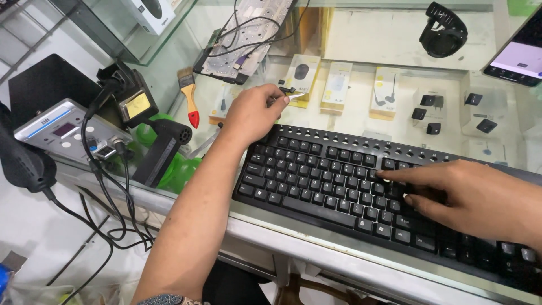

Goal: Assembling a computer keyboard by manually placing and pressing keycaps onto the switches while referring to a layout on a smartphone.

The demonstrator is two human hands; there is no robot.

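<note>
Keyboard, black, lies on the glass worktop, its long axis running from upper left down to lower right. Over its right half the right hand rests, forefinger stretched leftward onto a key. Past its far left corner, the left hand pinches a small white-tipped tool. A soldering station and red-tipped brush stand leftward.

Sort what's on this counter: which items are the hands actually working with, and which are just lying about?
In use:
- black keyboard, right hand pressing its keys
- small pointed tool, pinched in left hand

Lying about:
- red-handled brush
- soldering station
- circuit board
- black watch
- phone
</note>
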